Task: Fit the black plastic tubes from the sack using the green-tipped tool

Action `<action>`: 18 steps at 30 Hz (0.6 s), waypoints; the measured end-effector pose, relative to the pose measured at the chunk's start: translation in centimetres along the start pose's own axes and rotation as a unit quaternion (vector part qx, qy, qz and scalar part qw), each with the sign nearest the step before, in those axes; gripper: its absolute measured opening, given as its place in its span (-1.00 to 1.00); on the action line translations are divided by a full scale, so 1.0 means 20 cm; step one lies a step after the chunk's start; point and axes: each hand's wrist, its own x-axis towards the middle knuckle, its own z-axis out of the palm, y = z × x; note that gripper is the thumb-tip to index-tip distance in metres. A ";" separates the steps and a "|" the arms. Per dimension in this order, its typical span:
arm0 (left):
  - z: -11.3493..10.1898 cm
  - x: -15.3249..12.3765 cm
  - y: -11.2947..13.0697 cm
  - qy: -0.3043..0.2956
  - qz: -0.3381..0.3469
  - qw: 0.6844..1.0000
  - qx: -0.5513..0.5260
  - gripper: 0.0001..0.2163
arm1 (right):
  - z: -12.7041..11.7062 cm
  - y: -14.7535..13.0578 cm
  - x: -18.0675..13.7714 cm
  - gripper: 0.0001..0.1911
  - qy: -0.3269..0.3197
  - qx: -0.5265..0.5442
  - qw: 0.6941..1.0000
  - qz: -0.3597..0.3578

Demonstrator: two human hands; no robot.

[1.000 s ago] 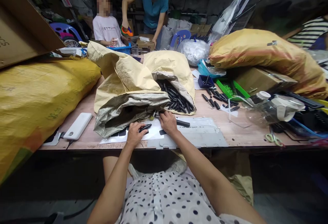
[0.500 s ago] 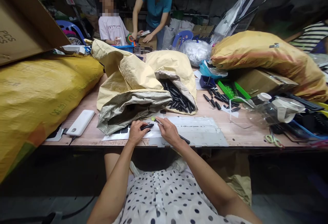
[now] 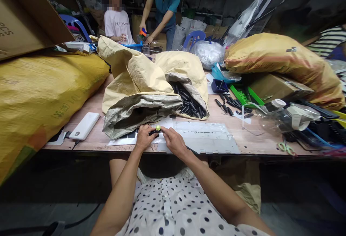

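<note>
In the left hand (image 3: 144, 137), a black piece (image 3: 152, 132); in the right hand (image 3: 175, 141), a black-handled tool (image 3: 191, 150) with yellow-green tip (image 3: 158, 128). Beyond both, a cream sack (image 3: 146, 74) with grey lining (image 3: 129, 108); right of them, a green tray (image 3: 256, 96); below them, a white shirt (image 3: 173, 207) with black dots.

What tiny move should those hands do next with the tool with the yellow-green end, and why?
Perhaps slide the left hand back a little along the black piece it holds. The right hand holds the tool, and its yellow-green end looks very close to the left hand, so more room might be safer. I can't tell whether the end touches the piece.
</note>
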 end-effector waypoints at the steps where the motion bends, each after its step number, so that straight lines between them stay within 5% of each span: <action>1: 0.00 0.00 0.00 -0.001 -0.003 1.000 0.001 -0.87 | 0.00 0.00 0.00 -0.52 -0.002 -0.004 1.000 -0.002; 11: 0.00 0.00 0.01 -0.005 -0.011 1.000 -0.009 -0.90 | -0.02 -0.05 -0.01 -0.51 -0.028 -0.081 0.996 -0.001; 18: 0.00 0.01 0.01 -0.002 -0.011 1.000 -0.027 -0.86 | -0.03 0.01 0.00 -0.50 0.052 -0.073 0.996 -0.004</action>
